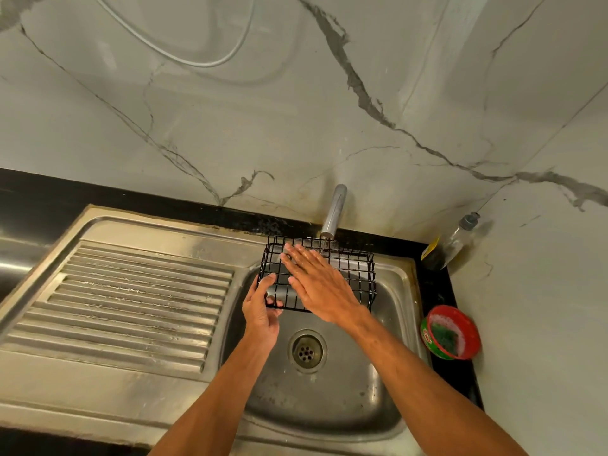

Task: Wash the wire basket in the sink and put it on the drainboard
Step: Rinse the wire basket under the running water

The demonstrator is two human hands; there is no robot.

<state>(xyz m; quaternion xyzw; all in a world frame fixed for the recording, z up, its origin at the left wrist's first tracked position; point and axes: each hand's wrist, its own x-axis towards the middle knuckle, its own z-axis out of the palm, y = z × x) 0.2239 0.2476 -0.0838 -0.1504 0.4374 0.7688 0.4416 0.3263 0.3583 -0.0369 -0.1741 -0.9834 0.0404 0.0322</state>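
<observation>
No text readable; logo on round tub [427, 335] blurred, yellow bottle label [430, 250] illegible.

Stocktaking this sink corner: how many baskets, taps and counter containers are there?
wire basket: 1
tap: 1
containers: 2, the pump bottle and the red tub
total: 4
</observation>
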